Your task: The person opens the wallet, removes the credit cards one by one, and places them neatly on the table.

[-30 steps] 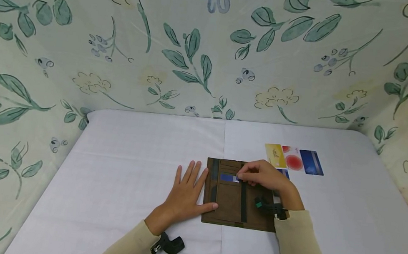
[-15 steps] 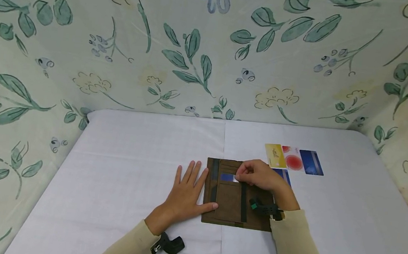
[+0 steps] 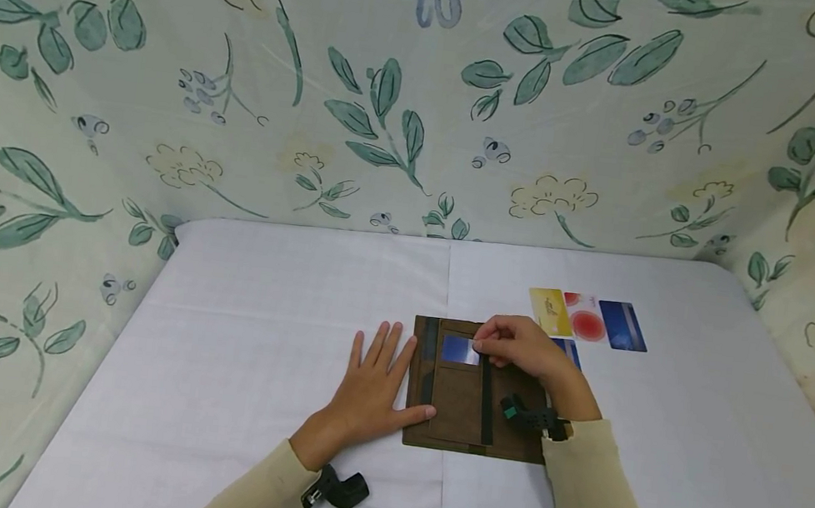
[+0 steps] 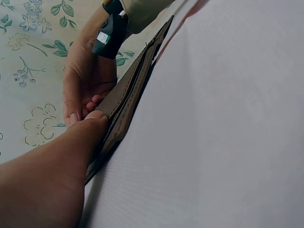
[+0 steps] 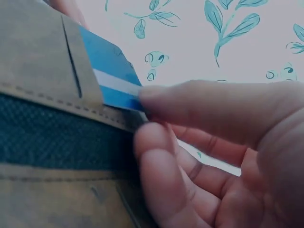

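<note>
A brown wallet [image 3: 456, 406] lies unfolded on the white-covered table, with a dark elastic band [image 3: 486, 405] down its inside. A blue card [image 3: 459, 349] with a pale stripe stands partly out of one of its slots. At the card's corner my right hand [image 3: 528, 353] pinches it, the thumb [image 5: 178, 102] on its face; the lower part of the card is hidden in the slot. My left hand [image 3: 370, 396] lies flat with fingers spread at the wallet's left edge, its thumb [image 4: 96, 115] resting on the wallet.
Beyond the wallet at the right lie a yellow card [image 3: 550, 310], a white card with red circles [image 3: 587, 320] and a dark blue card [image 3: 623, 325]. Another blue card [image 3: 568, 352] is partly hidden behind my right hand. A floral cloth [image 3: 393, 118] hangs behind the table.
More of the blue card now shows above the slot, and my right hand has shifted slightly away from me with it. My left hand stays in place.
</note>
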{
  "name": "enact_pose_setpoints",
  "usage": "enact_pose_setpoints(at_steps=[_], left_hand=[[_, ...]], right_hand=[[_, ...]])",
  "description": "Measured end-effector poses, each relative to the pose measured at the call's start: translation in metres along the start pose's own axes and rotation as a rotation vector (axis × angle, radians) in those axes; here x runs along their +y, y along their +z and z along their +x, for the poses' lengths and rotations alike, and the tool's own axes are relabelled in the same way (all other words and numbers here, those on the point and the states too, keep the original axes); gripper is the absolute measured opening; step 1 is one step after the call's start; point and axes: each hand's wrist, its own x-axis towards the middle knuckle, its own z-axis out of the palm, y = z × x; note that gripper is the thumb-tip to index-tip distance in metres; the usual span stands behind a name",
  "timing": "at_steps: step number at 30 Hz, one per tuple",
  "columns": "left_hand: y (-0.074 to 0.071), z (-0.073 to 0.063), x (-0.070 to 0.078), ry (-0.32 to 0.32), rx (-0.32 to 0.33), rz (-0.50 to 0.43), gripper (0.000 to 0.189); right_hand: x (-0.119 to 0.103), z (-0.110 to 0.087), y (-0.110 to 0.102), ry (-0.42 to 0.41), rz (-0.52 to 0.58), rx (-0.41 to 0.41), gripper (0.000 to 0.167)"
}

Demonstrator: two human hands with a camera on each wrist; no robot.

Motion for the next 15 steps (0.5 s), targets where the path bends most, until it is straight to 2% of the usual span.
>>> enact_pose_setpoints(at_steps=[4,8,15], left_hand=[[0.0,0.0,0.0,-0.001,-0.005,0.004,0.106],[-0.001,0.0,0.0,-0.005,-0.009,0.01,0.106],[-0.004,-0.001,0.0,0.002,-0.009,-0.018,0.105]], right_hand=[[-0.014,-0.007,-0.001,-0.01,0.067,-0.028,0.018],[-0.028,-0.015,-0.002,-0.024,0.083,-0.039,0.017],[-0.014,-0.008,-0.005,-0.047,0.039,-0.021,0.018]])
